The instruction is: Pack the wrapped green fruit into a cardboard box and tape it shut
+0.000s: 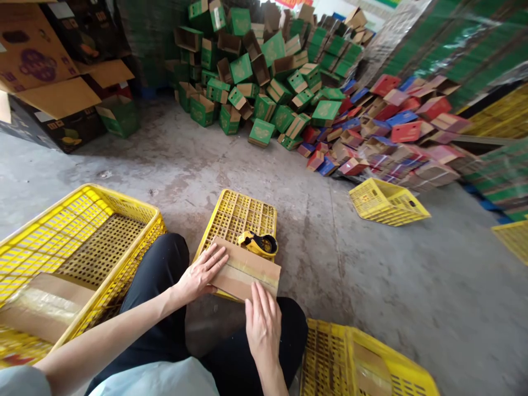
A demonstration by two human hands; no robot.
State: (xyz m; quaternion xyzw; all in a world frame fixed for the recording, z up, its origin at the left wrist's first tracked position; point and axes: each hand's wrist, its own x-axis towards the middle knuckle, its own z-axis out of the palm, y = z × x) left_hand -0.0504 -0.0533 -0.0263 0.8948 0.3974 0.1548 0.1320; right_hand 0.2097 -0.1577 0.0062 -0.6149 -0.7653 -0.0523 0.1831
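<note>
A flat brown cardboard box with a strip of clear tape along it lies over the near end of an upturned yellow plastic crate, between my knees. My left hand holds its left end, fingers on top and thumb along the near edge. Stretched fingers of my right hand rest flat on the taped strip near the right end. Just beyond the cardboard, a yellow and black tape dispenser sits on the crate.
To my left stands a large yellow crate with taped cardboard inside. Another yellow crate with cardboard is at my right knee. A small yellow basket stands farther right. Heaps of green boxes and red-blue boxes lie ahead.
</note>
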